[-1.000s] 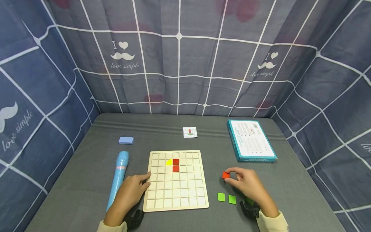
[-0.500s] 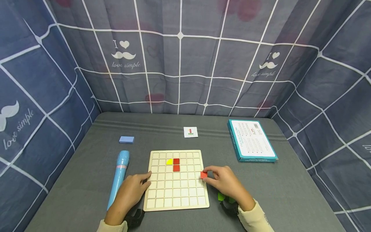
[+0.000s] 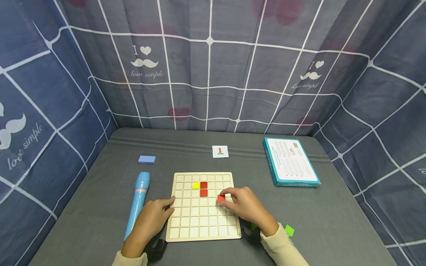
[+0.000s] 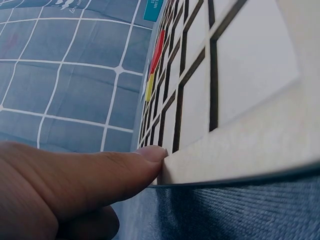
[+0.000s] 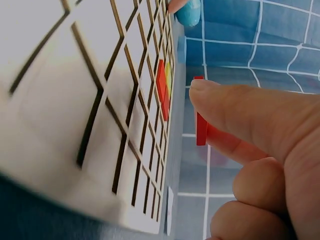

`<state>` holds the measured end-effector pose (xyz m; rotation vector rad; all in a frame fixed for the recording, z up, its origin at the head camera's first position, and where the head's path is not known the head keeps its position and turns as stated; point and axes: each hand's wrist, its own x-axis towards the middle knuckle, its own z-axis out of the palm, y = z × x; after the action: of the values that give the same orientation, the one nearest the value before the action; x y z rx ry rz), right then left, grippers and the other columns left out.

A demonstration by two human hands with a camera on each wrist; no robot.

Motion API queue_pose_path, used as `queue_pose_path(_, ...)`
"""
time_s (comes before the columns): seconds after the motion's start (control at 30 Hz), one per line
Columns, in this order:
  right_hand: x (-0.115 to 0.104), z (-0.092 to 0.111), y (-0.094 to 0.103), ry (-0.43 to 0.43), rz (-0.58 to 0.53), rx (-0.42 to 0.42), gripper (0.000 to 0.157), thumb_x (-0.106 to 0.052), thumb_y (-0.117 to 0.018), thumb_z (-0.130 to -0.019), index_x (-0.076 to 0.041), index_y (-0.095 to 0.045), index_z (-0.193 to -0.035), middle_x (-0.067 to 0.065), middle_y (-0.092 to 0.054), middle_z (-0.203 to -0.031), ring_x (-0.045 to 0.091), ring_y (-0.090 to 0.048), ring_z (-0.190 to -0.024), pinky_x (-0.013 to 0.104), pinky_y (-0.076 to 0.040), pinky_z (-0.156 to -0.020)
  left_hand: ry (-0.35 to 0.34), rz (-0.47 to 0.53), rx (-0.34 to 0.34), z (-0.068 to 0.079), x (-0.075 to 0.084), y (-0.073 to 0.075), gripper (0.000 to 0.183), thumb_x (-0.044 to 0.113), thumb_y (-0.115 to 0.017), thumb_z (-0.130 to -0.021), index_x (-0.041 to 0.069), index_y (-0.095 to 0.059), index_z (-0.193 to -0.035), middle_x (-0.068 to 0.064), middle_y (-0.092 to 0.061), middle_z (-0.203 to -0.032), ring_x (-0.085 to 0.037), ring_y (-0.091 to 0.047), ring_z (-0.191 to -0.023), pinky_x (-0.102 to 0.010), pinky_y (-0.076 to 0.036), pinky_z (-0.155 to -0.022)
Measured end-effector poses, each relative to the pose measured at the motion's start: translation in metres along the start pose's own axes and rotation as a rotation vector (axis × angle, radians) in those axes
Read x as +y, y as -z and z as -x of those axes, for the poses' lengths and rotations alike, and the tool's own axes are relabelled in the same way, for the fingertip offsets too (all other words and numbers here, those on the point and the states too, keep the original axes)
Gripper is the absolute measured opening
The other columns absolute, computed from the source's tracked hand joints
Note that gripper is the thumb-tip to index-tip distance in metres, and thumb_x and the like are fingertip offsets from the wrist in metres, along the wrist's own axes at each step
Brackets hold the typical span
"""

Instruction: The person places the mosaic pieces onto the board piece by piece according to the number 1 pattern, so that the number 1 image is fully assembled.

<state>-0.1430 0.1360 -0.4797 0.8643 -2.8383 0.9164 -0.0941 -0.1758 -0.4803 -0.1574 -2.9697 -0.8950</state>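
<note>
A wooden grid board lies on the table, with one yellow piece and two red tiles set in its upper cells. My right hand pinches another red square tile between thumb and fingers, raised over the board's right part; the right wrist view shows a gap between tile and board. At the board's left edge, my left hand rests its thumb and index finger. The left wrist view shows a fingertip on the rim. Green tiles lie by my right forearm, partly hidden.
A small pattern card lies beyond the board. To its right is a teal and white box. On the left are a blue block and a long light-blue tube beside my left hand. Grid-patterned curtains surround the table.
My right hand has carried the red tile leftward from the table at the right to over the board. The left hand stays at the board's edge.
</note>
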Motion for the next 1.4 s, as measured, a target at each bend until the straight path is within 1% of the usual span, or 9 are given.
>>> queue_pose_path(0.13,-0.003,-0.005,-0.006,0.021,-0.011,-0.001,0.021,-0.029,-0.082,-0.089,-0.019,-0.078,-0.108,-0.018,-0.024,-0.053,-0.003,-0.019,-0.049,0.019,-0.022,-0.046,0.008,0.006,-0.006,0.001,0.001,0.000,0.036,0.011,-0.079,-0.089,0.006,-0.075,-0.125,-0.020,-0.073,-0.114,-0.016,-0.064,-0.078,-0.042,-0.051,-0.062)
queue_pose_path(0.33,-0.009,-0.012,-0.020,0.024,-0.064,-0.023,0.020,-0.027,-0.081,-0.089,-0.018,-0.078,-0.107,-0.019,-0.027,-0.052,-0.004,-0.021,-0.048,0.019,-0.023,-0.045,0.013,0.003,-0.007,0.001,0.000,-0.001,0.035,0.011,-0.079,-0.089,0.006,-0.075,-0.124,-0.020,-0.073,-0.115,-0.016,-0.066,-0.081,-0.043,-0.052,-0.064)
queue_pose_path(0.57,-0.014,-0.019,-0.036,0.026,-0.112,-0.021,0.019,-0.024,-0.082,-0.088,-0.019,-0.078,-0.107,-0.017,-0.031,-0.052,-0.003,-0.024,-0.048,0.019,-0.025,-0.047,0.022,0.012,-0.006,0.002,0.001,-0.002,0.036,0.010,-0.078,-0.090,0.006,-0.075,-0.125,-0.020,-0.073,-0.115,-0.016,-0.055,-0.071,-0.038,-0.046,-0.059)
queue_pose_path(0.77,-0.015,-0.024,-0.044,0.013,-0.125,-0.010,0.022,-0.025,-0.083,-0.087,-0.019,-0.079,-0.107,-0.016,-0.034,-0.053,-0.003,-0.027,-0.049,0.019,-0.027,-0.047,0.026,0.016,0.004,0.002,0.000,-0.003,0.036,0.010,-0.079,-0.089,0.006,-0.075,-0.124,-0.019,-0.074,-0.112,-0.016,-0.055,-0.070,-0.035,-0.044,-0.056)
queue_pose_path(0.87,-0.016,-0.025,-0.047,0.008,-0.111,-0.009,0.022,-0.026,-0.083,-0.087,-0.019,-0.079,-0.108,-0.017,-0.035,-0.053,-0.003,-0.027,-0.049,0.019,-0.027,-0.048,0.027,0.020,0.004,0.001,0.000,-0.003,0.036,0.010,-0.080,-0.088,0.007,-0.075,-0.124,-0.019,-0.074,-0.111,-0.015,-0.055,-0.070,-0.035,-0.044,-0.055)
queue_pose_path(1.0,-0.016,-0.027,-0.048,0.006,-0.098,-0.004,0.023,-0.026,-0.084,-0.086,-0.019,-0.079,-0.108,-0.017,-0.036,-0.053,-0.002,-0.028,-0.049,0.019,-0.028,-0.049,0.016,0.011,0.006,0.000,0.000,-0.002,0.036,0.011,-0.079,-0.089,0.007,-0.075,-0.124,-0.019,-0.073,-0.113,-0.015,-0.061,-0.075,-0.039,-0.049,-0.059)
queue_pose_path(1.07,-0.016,-0.027,-0.049,0.008,-0.094,-0.003,0.023,-0.026,-0.084,-0.086,-0.019,-0.079,-0.108,-0.017,-0.036,-0.054,-0.002,-0.028,-0.050,0.019,-0.028,-0.049,0.011,0.004,0.007,0.000,0.000,-0.002,0.035,0.011,-0.079,-0.089,0.007,-0.075,-0.124,-0.020,-0.073,-0.113,-0.015,-0.062,-0.078,-0.041,-0.050,-0.061)
queue_pose_path(1.23,-0.017,-0.026,-0.049,0.007,-0.091,0.003,0.025,-0.027,-0.085,-0.085,-0.021,-0.078,-0.109,-0.017,-0.035,-0.054,-0.002,-0.027,-0.050,0.020,-0.027,-0.049,0.014,0.007,0.001,0.000,0.001,-0.001,0.035,0.011,-0.079,-0.089,0.006,-0.075,-0.124,-0.020,-0.073,-0.113,-0.016,-0.056,-0.073,-0.040,-0.049,-0.060)
queue_pose_path(1.4,-0.017,-0.026,-0.049,-0.003,-0.092,0.015,0.023,-0.025,-0.084,-0.085,-0.021,-0.079,-0.107,-0.017,-0.038,-0.055,-0.002,-0.031,-0.050,0.019,-0.029,-0.050,0.015,0.006,0.000,0.000,0.001,0.000,0.036,0.011,-0.079,-0.089,0.007,-0.075,-0.125,-0.020,-0.074,-0.109,-0.015,-0.055,-0.072,-0.039,-0.047,-0.059)
